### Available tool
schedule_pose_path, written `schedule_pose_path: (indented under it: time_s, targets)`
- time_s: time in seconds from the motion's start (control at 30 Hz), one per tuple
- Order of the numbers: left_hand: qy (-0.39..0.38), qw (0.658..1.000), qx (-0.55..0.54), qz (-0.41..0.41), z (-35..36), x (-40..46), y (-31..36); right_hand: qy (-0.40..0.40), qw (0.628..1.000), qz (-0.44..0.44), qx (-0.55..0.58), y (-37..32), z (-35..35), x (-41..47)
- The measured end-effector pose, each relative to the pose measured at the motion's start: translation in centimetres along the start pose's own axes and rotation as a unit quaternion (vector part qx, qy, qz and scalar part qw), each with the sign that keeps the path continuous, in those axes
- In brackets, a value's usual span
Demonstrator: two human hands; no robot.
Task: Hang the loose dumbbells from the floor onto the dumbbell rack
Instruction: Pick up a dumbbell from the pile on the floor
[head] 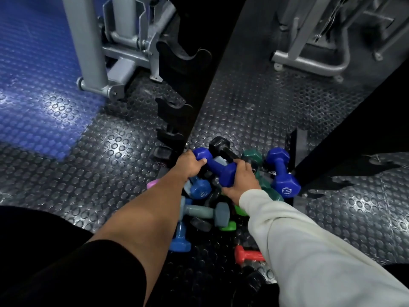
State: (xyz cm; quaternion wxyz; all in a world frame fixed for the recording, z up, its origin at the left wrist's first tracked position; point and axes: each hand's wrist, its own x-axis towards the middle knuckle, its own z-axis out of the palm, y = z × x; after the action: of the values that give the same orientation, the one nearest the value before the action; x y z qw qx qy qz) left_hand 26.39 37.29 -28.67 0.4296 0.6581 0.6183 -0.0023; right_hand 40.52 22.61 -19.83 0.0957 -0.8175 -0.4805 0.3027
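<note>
A dark blue dumbbell [215, 166] is held above a pile of loose dumbbells on the floor. My left hand [190, 165] grips its far head, and my right hand [242, 179] grips its near head. A black upright dumbbell rack [199, 89] rises just behind, with empty black cradles [174, 114] stacked down its left side. In the pile lie a second dark blue dumbbell [282, 171], a grey one [205, 212], a black one [221, 146], a green one [252, 157] and a red one [247, 254].
Grey steel frames of gym machines [97, 52] stand at the back left and back right [321, 60]. The floor is studded black rubber [254, 103], with blue studded matting [33, 96] on the left. A black panel [354, 129] slants down at the right.
</note>
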Motion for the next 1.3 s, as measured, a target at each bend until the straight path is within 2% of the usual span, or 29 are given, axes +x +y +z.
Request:
schedule_pose_path:
  time_s: [0.13,0.37,0.73,0.9,1.07,1.3]
  targets:
    - [0.032,0.996,-0.089,0.000,0.7,-1.5,0.0,0.021,0.999,-0.015,-0.023,0.7,-0.6,-1.3]
    - [0.056,0.986,-0.152,-0.025,0.1,-4.8,1.3,0.036,0.999,-0.014,-0.014,1.2,-2.7,-3.7]
    - [0.154,0.979,-0.136,0.018,-4.4,-11.7,0.8,0.059,0.996,-0.056,0.043,-2.1,-5.8,-6.4]
    - [0.196,0.970,-0.140,-0.014,-7.1,-13.8,-2.3,0.054,0.993,-0.103,0.035,-5.0,-4.6,-6.4]
    - [0.238,0.962,-0.115,-0.061,-10.7,-15.4,-5.3,0.032,0.990,-0.115,0.080,-8.6,-2.6,-6.3]
    - [0.265,0.942,-0.166,-0.119,-14.5,-15.7,-8.6,0.004,0.987,-0.134,0.089,-13.2,-0.5,-5.1]
